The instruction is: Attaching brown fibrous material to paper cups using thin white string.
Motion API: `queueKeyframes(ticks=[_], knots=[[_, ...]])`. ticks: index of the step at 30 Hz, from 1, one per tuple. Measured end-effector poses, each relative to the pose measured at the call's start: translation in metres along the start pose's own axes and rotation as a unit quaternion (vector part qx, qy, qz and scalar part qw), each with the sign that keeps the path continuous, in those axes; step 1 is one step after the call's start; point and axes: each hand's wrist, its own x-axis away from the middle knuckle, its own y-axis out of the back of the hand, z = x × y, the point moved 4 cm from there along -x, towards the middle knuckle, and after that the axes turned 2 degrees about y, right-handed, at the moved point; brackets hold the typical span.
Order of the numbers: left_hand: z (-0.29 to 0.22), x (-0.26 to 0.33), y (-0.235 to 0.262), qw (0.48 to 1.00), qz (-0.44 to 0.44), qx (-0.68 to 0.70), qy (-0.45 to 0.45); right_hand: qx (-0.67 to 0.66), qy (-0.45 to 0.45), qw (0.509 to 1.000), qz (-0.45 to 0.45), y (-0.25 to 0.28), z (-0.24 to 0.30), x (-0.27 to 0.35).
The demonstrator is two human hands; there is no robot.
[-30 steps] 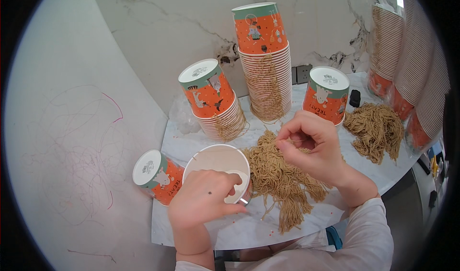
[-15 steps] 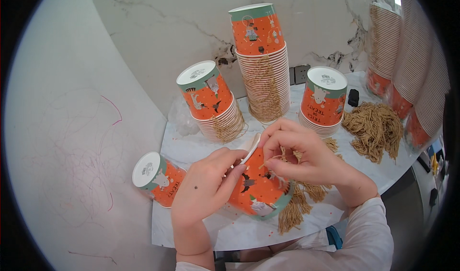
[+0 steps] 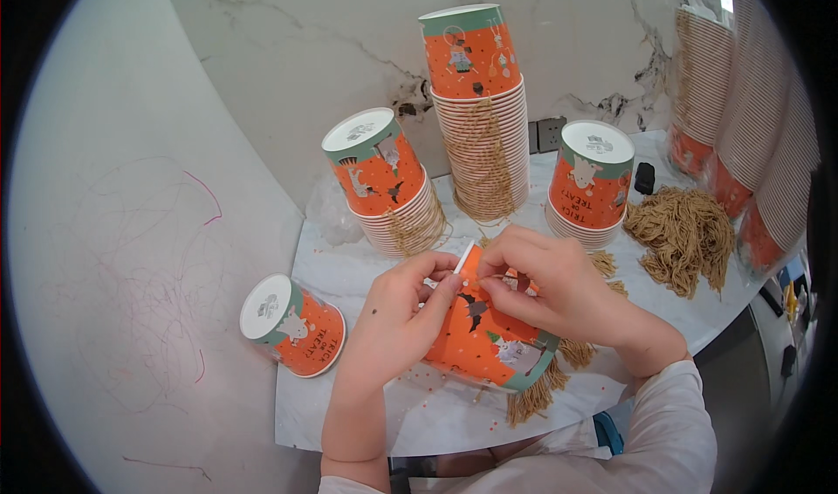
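Cup: orange paper cup [image 3: 484, 346] lying on its side over the tabletop [image 3: 349, 407], green-banded base toward the person's lower right, white rim up and to the left, right between both hands.
Long axis: runs diagonally, from the rim near the fingertips down to the base by the right wrist.
Left hand: left hand [image 3: 397, 319] is clasped on the cup's left flank, fingers curled up to the rim.
Right hand: right hand [image 3: 559, 289] lies over the cup's upper side, fingers pinched at the rim; something thin may be in that pinch, too small to tell.
Nearer hand: both touch the cup; the fingertips of both meet at the rim end.
String: tan string bundle [image 3: 541, 385] pokes out from under the cup and right wrist.
Nearby: single upturned cup [image 3: 292, 326] well off to the left; three cup stacks [image 3: 480, 136] behind.
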Motion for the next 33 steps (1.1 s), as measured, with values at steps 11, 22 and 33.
queueKeyframes(ticks=[11, 22, 33], knots=[[0.002, -0.005, -0.008, 0.999, 0.027, -0.029, -0.021, 0.061, 0.039, 0.997, 0.008, -0.005, -0.004, 0.002], [0.002, -0.004, -0.009, 0.999, 0.033, -0.032, -0.024, 0.077, 0.019, 0.997, 0.027, -0.005, -0.001, 0.001], [0.014, -0.009, -0.003, 0.995, 0.099, -0.019, -0.015, 0.077, 0.041, 0.996, 0.022, -0.006, -0.003, 0.003]])
